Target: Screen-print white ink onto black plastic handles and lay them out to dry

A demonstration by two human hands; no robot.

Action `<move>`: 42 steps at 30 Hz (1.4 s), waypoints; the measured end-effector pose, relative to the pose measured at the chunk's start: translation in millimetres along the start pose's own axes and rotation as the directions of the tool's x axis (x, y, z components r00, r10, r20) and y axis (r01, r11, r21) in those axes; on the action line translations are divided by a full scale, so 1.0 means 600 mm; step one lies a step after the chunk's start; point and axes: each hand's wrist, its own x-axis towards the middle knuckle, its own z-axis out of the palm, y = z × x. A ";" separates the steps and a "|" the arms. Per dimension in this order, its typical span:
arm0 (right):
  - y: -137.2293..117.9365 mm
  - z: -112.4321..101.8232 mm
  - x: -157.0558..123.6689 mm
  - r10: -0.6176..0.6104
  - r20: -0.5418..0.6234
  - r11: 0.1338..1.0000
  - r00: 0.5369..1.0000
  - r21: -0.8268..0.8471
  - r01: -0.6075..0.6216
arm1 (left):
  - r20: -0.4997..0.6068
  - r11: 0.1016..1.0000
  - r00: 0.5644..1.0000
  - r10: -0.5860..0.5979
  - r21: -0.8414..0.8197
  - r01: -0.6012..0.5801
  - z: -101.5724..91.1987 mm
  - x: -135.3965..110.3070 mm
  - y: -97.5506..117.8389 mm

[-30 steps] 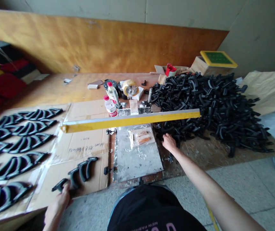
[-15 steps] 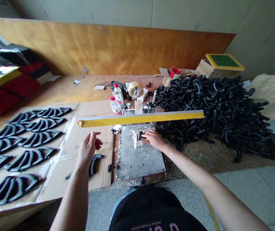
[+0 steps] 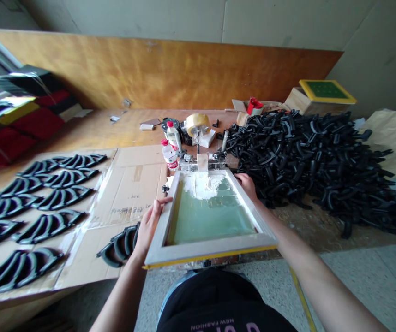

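A wooden screen-printing frame (image 3: 208, 250) with green mesh lies lowered in front of me, white ink (image 3: 203, 184) heaped at its far end. My left hand (image 3: 150, 223) grips the frame's left rail, fingers curled over its edge. At the frame's far right corner my right hand (image 3: 247, 184) rests against the rail, beside the big pile of black curved plastic parts (image 3: 309, 152). Three black parts (image 3: 119, 245) lie on cardboard just left of my left hand.
Rows of black parts (image 3: 42, 203) are laid out on cardboard (image 3: 132, 184) at the left. Bottles (image 3: 171, 143), a tape roll (image 3: 198, 123) and small tools stand behind the frame. A yellow-edged screen on a box (image 3: 322, 92) sits far right. Tiled floor lies beneath me.
The raised screen frame has come down flat over the metal plate. My left hand moved from mid-air onto its left rail; my right hand left the plate for the right rail.
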 end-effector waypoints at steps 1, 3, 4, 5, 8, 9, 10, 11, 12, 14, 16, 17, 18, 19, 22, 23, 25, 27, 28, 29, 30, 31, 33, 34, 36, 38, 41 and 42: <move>-0.001 -0.009 0.018 0.013 -0.055 1.000 0.998 -0.001 -0.013 | 0.024 0.998 0.998 -0.059 0.017 0.058 -0.001 -0.008 -0.021; -0.025 -0.016 0.054 -0.084 -0.160 0.996 0.984 0.007 0.086 | 0.039 0.989 0.988 -0.147 -0.001 0.147 0.004 -0.017 -0.064; -0.047 -0.012 0.070 -0.170 -0.184 0.985 0.968 -0.003 0.172 | 0.043 0.984 0.983 -0.178 -0.019 0.179 0.009 -0.018 -0.085; -0.072 -0.006 0.085 -0.264 -0.174 0.964 0.949 -0.020 0.265 | 0.046 0.980 0.979 -0.197 -0.030 0.199 0.014 -0.016 -0.104; -0.140 0.027 0.111 -0.419 0.003 0.905 0.908 -0.080 0.418 | 0.036 0.979 0.979 -0.201 -0.023 0.202 0.026 -0.005 -0.149; -0.153 0.039 0.111 -0.423 0.075 0.898 0.903 -0.101 0.429 | 0.032 0.980 0.980 -0.198 -0.014 0.199 0.028 -0.002 -0.160; -0.161 0.049 0.107 -0.414 0.138 0.894 0.900 -0.125 0.430 | 0.025 0.980 0.980 -0.199 -0.001 0.199 0.029 0.001 -0.168; -0.164 0.056 0.097 -0.404 0.186 0.889 0.896 -0.149 0.432 | 0.020 0.981 0.980 -0.196 0.017 0.196 0.028 0.003 -0.174; -0.162 0.061 0.084 -0.407 0.220 0.880 0.886 -0.167 0.445 | 0.016 0.981 0.982 -0.190 0.038 0.189 0.027 0.004 -0.178; -0.150 0.057 0.049 -0.478 0.277 0.833 0.833 -0.156 0.530 | 0.007 0.984 0.986 -0.165 0.075 0.164 0.025 0.004 -0.182; -0.136 0.039 0.018 -0.600 0.328 0.751 0.730 -0.083 0.655 | 0.001 0.985 0.989 -0.147 0.090 0.146 0.025 0.002 -0.182; -0.131 0.027 0.007 -0.653 0.355 0.706 0.669 -0.035 0.708 | -0.004 0.985 0.989 -0.149 0.091 0.148 0.025 0.001 -0.180; -0.127 0.015 0.002 -0.688 0.381 0.671 0.617 0.011 0.742 | -0.009 0.984 0.987 -0.157 0.088 0.158 0.026 0.000 -0.177; -0.125 0.006 0.001 -0.706 0.402 0.653 0.583 0.052 0.756 | -0.015 0.982 0.986 -0.167 0.082 0.168 0.027 -0.001 -0.174; -0.127 0.001 0.009 -0.682 0.371 0.701 0.630 0.084 0.709 | -0.027 0.982 0.983 -0.183 0.045 0.184 0.029 -0.004 -0.165; -0.127 0.007 0.009 -0.666 0.330 0.723 0.669 0.067 0.687 | -0.021 0.983 0.983 -0.182 0.032 0.183 0.029 -0.004 -0.164; -0.124 0.025 -0.001 -0.659 0.250 0.737 0.709 0.026 0.676 | 0.001 0.982 0.982 -0.187 0.014 0.187 0.028 -0.005 -0.165; -0.117 0.038 -0.019 -0.691 0.230 0.707 0.685 0.019 0.707 | 0.017 0.980 0.979 -0.201 0.010 0.201 0.026 -0.005 -0.168; -0.115 0.040 -0.026 -0.710 0.239 0.688 0.662 0.033 0.725 | 0.014 0.978 0.978 -0.207 0.010 0.207 0.026 -0.005 -0.168; -0.115 0.040 -0.028 -0.719 0.247 0.679 0.649 0.051 0.732 | 0.007 0.977 0.977 -0.214 0.010 0.214 0.025 -0.005 -0.167; -0.117 0.037 -0.024 -0.713 0.247 0.688 0.656 0.068 0.723 | 0.001 0.975 0.975 -0.224 0.007 0.224 0.025 -0.005 -0.163; -0.121 0.033 -0.013 -0.690 0.237 0.715 0.684 0.080 0.694 | 0.001 0.972 0.972 -0.236 0.001 0.236 0.025 -0.006 -0.157; -0.136 0.023 0.026 -0.593 0.194 0.803 0.781 0.079 0.590 | 0.020 0.963 0.963 -0.267 -0.015 0.267 0.021 -0.009 -0.135; -0.144 0.017 0.051 -0.528 0.168 0.849 0.833 0.063 0.525 | 0.029 0.962 0.962 -0.272 -0.019 0.272 0.018 -0.012 -0.120; -0.153 0.002 0.102 -0.412 0.126 0.910 0.903 0.003 0.414 | 0.020 0.973 0.973 -0.231 -0.009 0.231 0.010 -0.016 -0.086; -0.142 -0.019 0.140 -0.330 0.071 0.941 0.941 -0.058 0.335 | -0.011 0.984 0.984 -0.175 0.026 0.175 0.001 -0.016 -0.050; -0.087 -0.054 0.155 -0.165 -0.081 0.986 0.983 -0.049 0.162 | -0.011 0.994 0.995 -0.101 -0.030 0.101 0.000 -0.001 0.002; -0.064 -0.060 0.148 -0.073 -0.116 0.997 0.991 -0.025 0.070 | -0.017 0.994 0.999 -0.051 -0.102 0.049 0.005 0.009 0.018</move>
